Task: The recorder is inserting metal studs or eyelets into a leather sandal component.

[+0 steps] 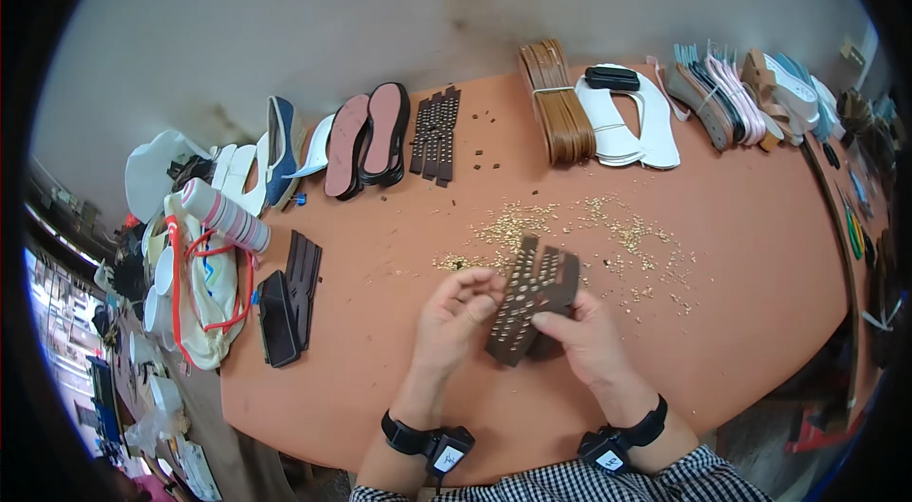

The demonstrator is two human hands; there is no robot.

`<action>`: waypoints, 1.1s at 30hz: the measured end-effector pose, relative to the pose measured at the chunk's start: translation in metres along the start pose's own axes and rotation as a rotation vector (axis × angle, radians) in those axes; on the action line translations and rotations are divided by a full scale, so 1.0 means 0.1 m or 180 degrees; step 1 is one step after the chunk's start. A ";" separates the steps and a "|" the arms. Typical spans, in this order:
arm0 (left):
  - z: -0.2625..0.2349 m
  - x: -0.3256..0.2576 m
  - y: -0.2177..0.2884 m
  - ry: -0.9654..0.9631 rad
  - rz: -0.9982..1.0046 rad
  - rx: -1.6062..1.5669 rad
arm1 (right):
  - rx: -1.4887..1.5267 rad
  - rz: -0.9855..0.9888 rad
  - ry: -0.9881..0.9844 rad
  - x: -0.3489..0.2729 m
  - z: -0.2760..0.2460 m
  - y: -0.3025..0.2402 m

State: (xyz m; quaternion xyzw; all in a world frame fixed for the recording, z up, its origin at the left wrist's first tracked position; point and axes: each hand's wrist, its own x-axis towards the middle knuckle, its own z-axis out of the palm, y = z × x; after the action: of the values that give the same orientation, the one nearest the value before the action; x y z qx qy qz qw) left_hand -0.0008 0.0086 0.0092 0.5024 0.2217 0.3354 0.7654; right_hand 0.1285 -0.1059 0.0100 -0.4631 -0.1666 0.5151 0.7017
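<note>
Brown strips (530, 298) dotted with gold-toned studs stand tilted between our hands, over the middle of the table (361, 378), just near of a loose scatter of studs (518, 222). Our right hand (591, 342) holds them, thumb on the front face and fingers behind. Our left hand (458, 317) is narrow, fingers curled at the strips' left edge; we cannot tell whether it pinches anything. The strips seem to overlap unevenly, so they could fan or slide apart if the right thumb eases. A fingertip dragged across the face might loosen a stud if any sits badly, and a low sweep towards the far side could push the scatter wider. Bits could also cling beneath if the strips are set down there. For edges, the table's near rim curves close to our wrists, so a piece dropped while pulling back might go over it. On the left, a dark case (278, 320) beside more brown pieces (304, 284) limits reach; on the far side stand soles (347, 146) and a tan bundle (560, 113). The best room lies near right, with some near left.
</note>
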 end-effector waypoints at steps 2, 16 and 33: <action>-0.18 0.03 0.02 0.0325 0.0161 0.0583 | 0.0340 -0.0272 0.0219 0.01 0.00 -0.11; -0.37 0.08 -0.06 0.0249 0.0235 0.3767 | 0.1604 -0.0071 0.0340 0.07 -0.12 -0.22; -0.40 0.10 -0.08 0.0504 0.0155 0.3070 | 0.1131 0.0032 0.0352 0.06 -0.06 -0.06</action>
State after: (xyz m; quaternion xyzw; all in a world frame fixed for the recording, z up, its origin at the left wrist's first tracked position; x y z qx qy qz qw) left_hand -0.0182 0.0387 -0.0144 0.7777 0.3975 0.2495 0.4183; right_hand 0.1388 -0.1036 0.0101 -0.3603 -0.0320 0.5137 0.7780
